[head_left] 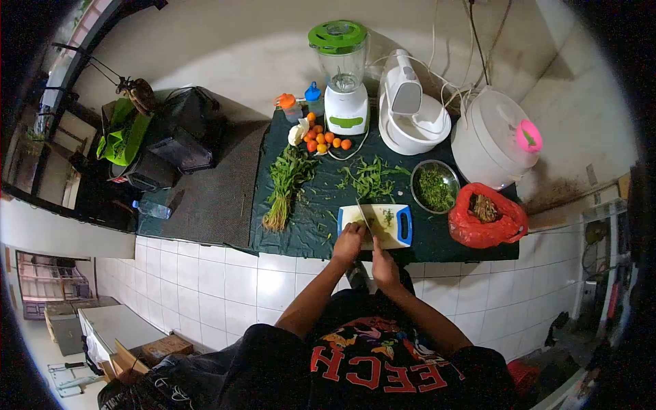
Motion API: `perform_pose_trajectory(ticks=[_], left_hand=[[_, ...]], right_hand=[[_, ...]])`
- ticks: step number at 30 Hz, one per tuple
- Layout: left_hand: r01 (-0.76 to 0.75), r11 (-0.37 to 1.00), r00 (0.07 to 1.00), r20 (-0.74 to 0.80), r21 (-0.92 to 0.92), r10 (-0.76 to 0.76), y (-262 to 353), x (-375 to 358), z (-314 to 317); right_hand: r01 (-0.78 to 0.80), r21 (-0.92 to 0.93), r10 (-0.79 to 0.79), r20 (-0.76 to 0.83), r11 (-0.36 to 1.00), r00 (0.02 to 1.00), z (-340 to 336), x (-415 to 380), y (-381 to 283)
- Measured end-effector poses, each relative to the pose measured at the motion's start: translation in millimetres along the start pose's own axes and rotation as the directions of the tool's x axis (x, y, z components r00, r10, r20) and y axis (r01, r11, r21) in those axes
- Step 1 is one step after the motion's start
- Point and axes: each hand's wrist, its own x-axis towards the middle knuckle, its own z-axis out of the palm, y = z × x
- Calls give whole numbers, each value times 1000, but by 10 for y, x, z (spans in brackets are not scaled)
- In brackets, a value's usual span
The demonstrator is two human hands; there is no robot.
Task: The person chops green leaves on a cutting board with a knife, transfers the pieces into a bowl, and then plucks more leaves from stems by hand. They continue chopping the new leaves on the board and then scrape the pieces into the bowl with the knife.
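Head cam, so you're looking down past my own arms. My right fingers (376, 247) are wrapped round the knife (364, 214); my left fingers (358, 228) are bunched low beside the blade, and I can't tell if they're pinching anything. The cutting board (387, 236), pale with blue ends, is right under them, with a few green bits (388, 217) just right of the blade.

The table (287, 243) has a crinkly dark green cover. Beyond my fingers there's a heap of loose leaves (372, 179), then a blender (346, 109) and white mixer (410, 119) against a scuffed wall (253, 48) with cords trailing down it. Off left of my fingers: a rooted bunch of greens (289, 183), then a dark mat (212, 199) further out. To the right, a metal bowl (435, 186) of chopped greens, a red bag (471, 229) and a big white tub (486, 140). Behind my hands it's white tile floor (225, 283), plus a cardboard box (167, 347) way back left.

Writing: the red letters on my black shirt (410, 335) are upside down from this angle, and I make out something like "EECH". The blender's markings are too tiny to read.
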Motion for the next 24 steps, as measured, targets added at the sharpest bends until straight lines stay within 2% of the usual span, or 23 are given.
perform_pose_trajectory(ticks=[4,7,8,9,10,12,15,19,20,21,23,24], left_hand=[[128,988,991,50,-89,-124,46,7,-57],[144,980,989,37,-135,-140,25,25,-92],[147,980,989,37,-136,-143,13,22,-87],[129,984,991,37,-120,-126,15,-10,-73],[107,989,994,33,-103,-104,7,0,-63],[69,994,998,3,-82,-69,-1,-31,-13],[4,999,999,-33,-48,-6,-26,-75,35],[-56,998,998,-12,6,56,-15,-43,-34],[-85,996,996,2,-5,85,-18,-67,-75],[-88,996,996,6,-15,88,-3,-72,-78],[55,994,998,15,-93,-54,39,-94,-61],[44,998,999,31,-53,-43,70,-91,-112]], right_hand=[[-55,-56,57,41,997,998,-35,219,-119],[-68,47,65,57,997,996,-119,247,-180],[12,65,-11,-19,998,1000,-153,228,-176],[85,79,-78,-93,993,993,-175,162,-170],[80,79,-73,-91,994,993,-200,126,-168],[-31,89,26,46,996,999,-212,0,-154],[11,100,-10,-10,995,1000,-91,-63,-84],[-64,74,65,-9,995,998,43,101,-19],[-37,74,38,-11,997,999,36,170,-10],[-7,70,8,-18,997,1000,4,245,2],[-54,53,54,7,997,999,-123,298,-74],[-83,41,82,33,996,996,-168,285,-84]])
